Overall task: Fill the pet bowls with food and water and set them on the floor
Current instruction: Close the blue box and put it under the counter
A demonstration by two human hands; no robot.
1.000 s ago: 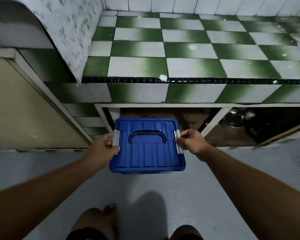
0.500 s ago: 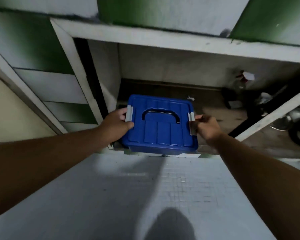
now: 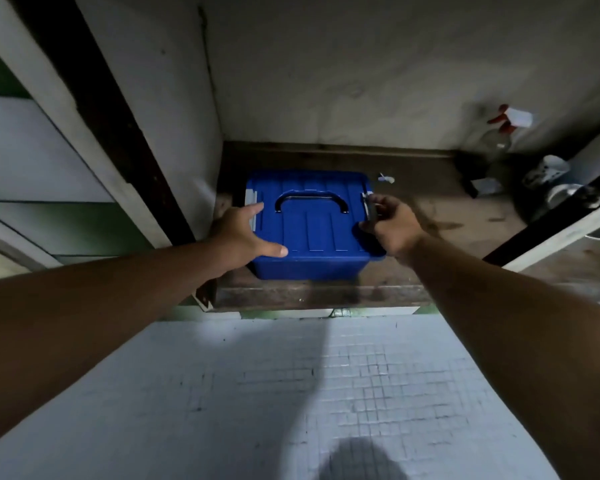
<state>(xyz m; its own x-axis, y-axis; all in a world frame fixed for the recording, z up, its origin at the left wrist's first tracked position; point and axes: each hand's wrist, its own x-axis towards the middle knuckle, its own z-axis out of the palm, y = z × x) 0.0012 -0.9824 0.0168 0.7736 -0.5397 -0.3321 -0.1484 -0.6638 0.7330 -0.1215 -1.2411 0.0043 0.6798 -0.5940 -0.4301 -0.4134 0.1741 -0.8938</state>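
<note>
Blue plastic storage box (image 3: 312, 233), lid on, sits on the brown wooden cupboard shelf (image 3: 447, 216). It is close to the shelf's front edge and toward its left front corner, near the side wall. A black arched handle (image 3: 310, 199) lies flat in the lid.

Your left hand (image 3: 238, 230) rests on the lid's left side, fingers straight and spread. The thumb is on the lid's front-left part, and the forefinger reaches up beside the left grey clip (image 3: 250, 199).

Your right hand (image 3: 392, 225) is at the box's right edge, fingers curled, pinching the right grey clip (image 3: 369, 206).

A small white scrap (image 3: 386, 178) lies on the shelf just behind the box's back right corner. A clear spray bottle with a red trigger (image 3: 497, 136) stands at the shelf's back right. Dim metal pots (image 3: 565, 195) are at the far right. The white small-tiled floor (image 3: 326, 393) runs below the shelf's front edge.
</note>
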